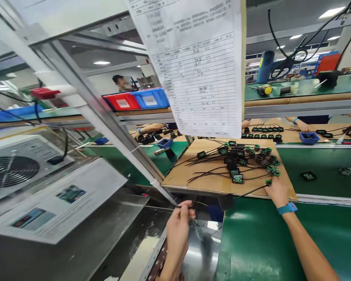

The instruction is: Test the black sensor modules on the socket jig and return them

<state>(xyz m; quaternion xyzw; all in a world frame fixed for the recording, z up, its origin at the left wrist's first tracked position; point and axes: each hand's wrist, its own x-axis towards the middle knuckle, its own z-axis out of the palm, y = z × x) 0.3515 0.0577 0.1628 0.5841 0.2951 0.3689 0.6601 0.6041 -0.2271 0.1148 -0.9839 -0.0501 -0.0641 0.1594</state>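
My right hand [277,192], with a blue wrist strap, pinches a small round part with a green circuit board [268,182] at the front right of the brown board [204,186]. A black cable [250,192] runs from that part to a square black module [226,201] at the board's front edge. My left hand [178,222] is closed in front of the metal post, its fingertips pinching what looks like a thin black cable end [186,207]. Several similar assemblies, with square modules [238,178] and round metal parts [272,159], lie on the brown board.
A green work surface [251,242] lies below the right arm. A slanted metal post [105,125] and a hanging paper form [199,70] stand in front. At left is a machine with a fan grille [11,169]. Co-workers' hands [302,125] show across the bench, near a blue bin [309,137].
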